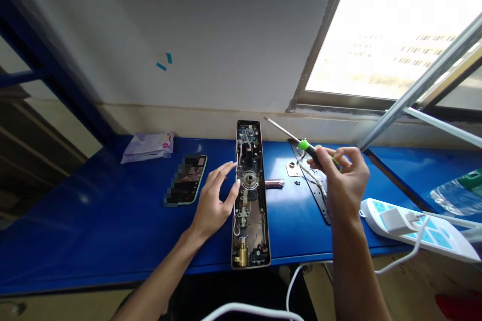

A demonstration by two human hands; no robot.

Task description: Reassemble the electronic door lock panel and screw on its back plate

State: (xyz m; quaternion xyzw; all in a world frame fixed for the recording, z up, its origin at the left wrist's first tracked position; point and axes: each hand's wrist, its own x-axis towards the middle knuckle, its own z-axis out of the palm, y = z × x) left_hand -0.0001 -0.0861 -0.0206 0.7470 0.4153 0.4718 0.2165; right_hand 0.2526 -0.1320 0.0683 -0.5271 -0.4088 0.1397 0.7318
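An opened electronic door lock (258, 220) lies lengthwise on the blue desk, its long narrow housing showing a circuit board, wires, a round spindle hub and a brass cylinder. Against its left edge rests my left hand (215, 198), fingers stretched out and thumb apart, touching but not gripping. My right hand (346, 175) is closed around the green-and-black handle of a screwdriver (284, 130). The screwdriver is raised to the right of the housing, its shaft pointing up and left. Beside the housing are a copper-coloured cylinder (274, 184) and small dark screws (297, 182).
A black plate with white wiring (320, 195) and a small pale plate (293, 169) lie right of the housing. A phone (188, 180) and tissue pack (148, 146) are left. A power strip (417, 230) and plastic bottle (457, 193) stand far right.
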